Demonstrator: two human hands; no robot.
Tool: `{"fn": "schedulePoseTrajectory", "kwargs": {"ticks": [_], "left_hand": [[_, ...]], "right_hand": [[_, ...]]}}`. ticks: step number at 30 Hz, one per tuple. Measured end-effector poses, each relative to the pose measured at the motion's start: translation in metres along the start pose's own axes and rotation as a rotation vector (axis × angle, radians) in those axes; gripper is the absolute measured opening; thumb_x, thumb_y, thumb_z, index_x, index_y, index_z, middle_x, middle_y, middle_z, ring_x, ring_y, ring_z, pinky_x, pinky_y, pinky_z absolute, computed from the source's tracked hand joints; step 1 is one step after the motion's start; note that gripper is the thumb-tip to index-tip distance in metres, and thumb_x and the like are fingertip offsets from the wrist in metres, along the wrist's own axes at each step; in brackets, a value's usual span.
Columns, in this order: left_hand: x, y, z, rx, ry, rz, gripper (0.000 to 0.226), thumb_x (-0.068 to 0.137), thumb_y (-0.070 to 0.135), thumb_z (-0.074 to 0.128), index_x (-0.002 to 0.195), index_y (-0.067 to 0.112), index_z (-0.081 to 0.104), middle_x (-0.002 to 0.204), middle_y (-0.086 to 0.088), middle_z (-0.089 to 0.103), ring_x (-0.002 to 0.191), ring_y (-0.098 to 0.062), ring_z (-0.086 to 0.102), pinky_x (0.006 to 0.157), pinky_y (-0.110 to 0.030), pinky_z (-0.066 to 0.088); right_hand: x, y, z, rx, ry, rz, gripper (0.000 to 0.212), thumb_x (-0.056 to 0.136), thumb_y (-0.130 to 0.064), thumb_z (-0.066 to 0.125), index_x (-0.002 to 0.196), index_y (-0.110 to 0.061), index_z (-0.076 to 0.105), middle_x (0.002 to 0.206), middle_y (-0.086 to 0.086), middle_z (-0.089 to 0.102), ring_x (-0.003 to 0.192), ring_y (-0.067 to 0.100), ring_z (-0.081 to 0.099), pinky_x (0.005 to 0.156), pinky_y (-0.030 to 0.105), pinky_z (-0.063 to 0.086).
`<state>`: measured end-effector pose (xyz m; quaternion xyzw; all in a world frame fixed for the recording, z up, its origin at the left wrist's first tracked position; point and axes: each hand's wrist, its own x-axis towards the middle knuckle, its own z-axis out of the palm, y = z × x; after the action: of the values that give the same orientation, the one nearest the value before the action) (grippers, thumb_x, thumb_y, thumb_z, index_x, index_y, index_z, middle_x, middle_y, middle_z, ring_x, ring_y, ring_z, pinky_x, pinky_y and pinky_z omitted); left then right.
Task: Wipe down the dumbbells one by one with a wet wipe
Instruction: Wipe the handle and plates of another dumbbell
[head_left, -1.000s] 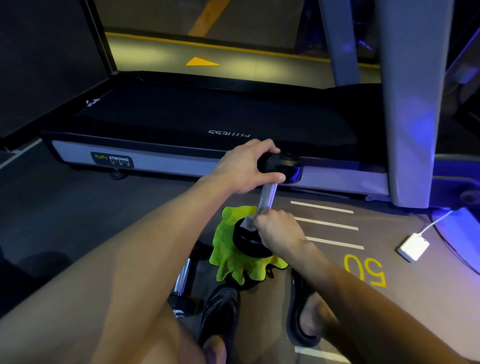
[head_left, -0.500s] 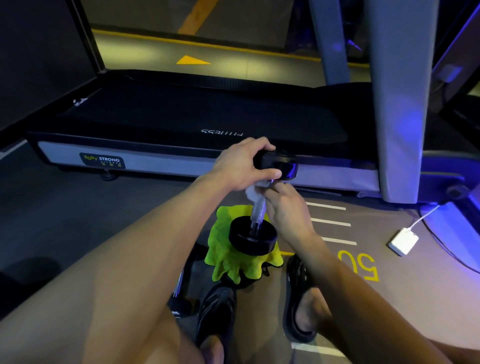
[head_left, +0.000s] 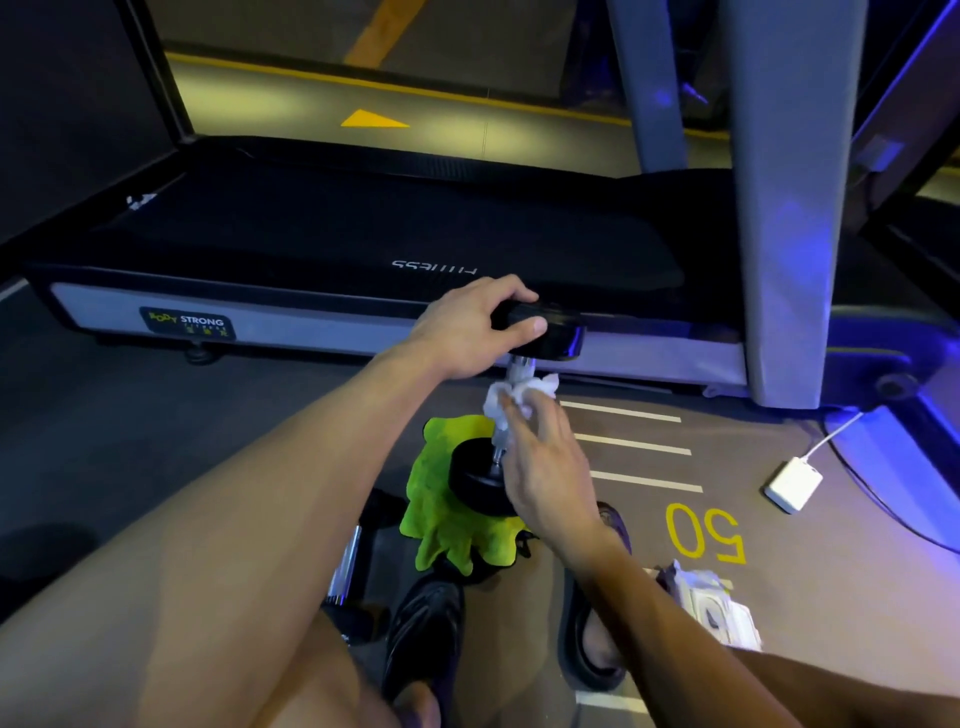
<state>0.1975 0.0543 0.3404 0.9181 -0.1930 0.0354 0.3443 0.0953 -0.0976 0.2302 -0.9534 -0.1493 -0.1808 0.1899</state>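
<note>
The left hand (head_left: 467, 332) gripped the upright dumbbell's (head_left: 540, 332) top head; the right hand (head_left: 545, 467) pressed a white wipe (head_left: 511, 400) against its handle, above a green cloth (head_left: 441, 519).

The dumbbell (head_left: 519, 395) has glossy black heads and a shiny metal bar. Round the bar sits a crumpled white wet wipe (head_left: 511, 397), soft and papery. Beneath it lies a fuzzy lime-green cloth (head_left: 431, 499). The treadmill (head_left: 363, 234) at mid-frame has a matt black belt and smooth grey plastic side rail; the floor (head_left: 727, 519) looks matt.
</note>
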Motion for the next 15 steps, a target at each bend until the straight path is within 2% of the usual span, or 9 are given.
{"fn": "schedulePoseTrajectory", "kwargs": {"ticks": [2, 6, 10, 15], "left_hand": [[-0.001, 0.001, 0.0, -0.009, -0.007, 0.01, 0.049, 0.083, 0.069, 0.055, 0.124, 0.043, 0.062, 0.128, 0.01, 0.064, 0.119, -0.017, 0.061, 0.101, -0.045, 0.05], [-0.002, 0.003, -0.001, 0.006, -0.006, 0.009, 0.045, 0.087, 0.065, 0.059, 0.125, 0.041, 0.062, 0.129, 0.009, 0.064, 0.119, -0.018, 0.061, 0.1, -0.045, 0.05], [-0.005, 0.001, -0.005, 0.006, -0.01, 0.007, 0.04, 0.092, 0.06, 0.065, 0.126, 0.04, 0.062, 0.127, 0.009, 0.064, 0.119, -0.017, 0.06, 0.101, -0.044, 0.049], [-0.007, 0.008, -0.004, 0.031, -0.002, 0.003, 0.038, 0.094, 0.056, 0.065, 0.128, 0.038, 0.062, 0.128, 0.008, 0.063, 0.12, -0.018, 0.06, 0.1, -0.042, 0.049]], "right_hand": [[0.002, 0.002, -0.001, -0.004, 0.001, -0.01, 0.058, 0.093, -0.021, 0.042, 0.15, -0.013, 0.045, 0.137, 0.009, 0.046, 0.122, 0.03, 0.049, 0.09, 0.042, 0.054], [0.021, 0.003, -0.007, -0.042, 0.088, 0.034, 0.058, 0.094, -0.019, 0.046, 0.152, -0.012, 0.042, 0.142, 0.011, 0.044, 0.131, 0.031, 0.047, 0.101, 0.041, 0.049], [-0.007, -0.001, 0.0, -0.107, -0.023, -0.053, 0.057, 0.092, -0.02, 0.046, 0.148, -0.014, 0.046, 0.143, 0.007, 0.045, 0.133, 0.027, 0.046, 0.102, 0.042, 0.049], [0.018, -0.002, -0.011, -0.147, 0.067, 0.007, 0.059, 0.095, -0.02, 0.05, 0.152, -0.011, 0.041, 0.147, 0.01, 0.044, 0.138, 0.029, 0.042, 0.111, 0.04, 0.042]]}}
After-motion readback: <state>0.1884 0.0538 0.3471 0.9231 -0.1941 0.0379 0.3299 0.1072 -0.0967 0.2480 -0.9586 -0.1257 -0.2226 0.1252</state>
